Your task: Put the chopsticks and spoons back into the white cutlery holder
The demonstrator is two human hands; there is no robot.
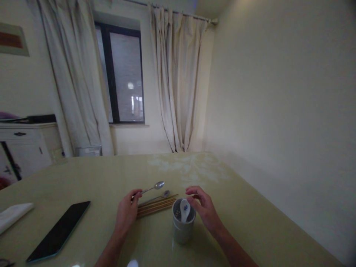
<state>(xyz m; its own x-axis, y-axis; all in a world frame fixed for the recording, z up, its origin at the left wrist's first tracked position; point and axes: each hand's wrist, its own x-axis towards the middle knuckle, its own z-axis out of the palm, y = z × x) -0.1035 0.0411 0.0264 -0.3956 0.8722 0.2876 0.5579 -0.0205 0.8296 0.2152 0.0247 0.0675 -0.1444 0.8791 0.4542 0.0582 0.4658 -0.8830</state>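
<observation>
A metal spoon (159, 185) is pinched by its handle in my left hand (128, 209), its bowl pointing right above the table. Below it, a second metal spoon (166, 193) lies along a row of several wooden chopsticks (157, 207). To the right of these stands a grey cylindrical holder (183, 230) with small holes in its inside bottom or wall. A white ceramic spoon (185, 208) with a blue mark leans upright inside it. My right hand (204, 207) hovers at the holder's right rim, fingers curved and apart, thumb close to the ceramic spoon; whether they touch is unclear.
All this is on a glossy yellow-green table (111, 174). A black flat tablet-like slab (59, 231) lies at the left, with a white folded item (15, 215) beyond it. A wall (283, 129) borders the table's right side. A white cabinet (25, 144) stands at the far left.
</observation>
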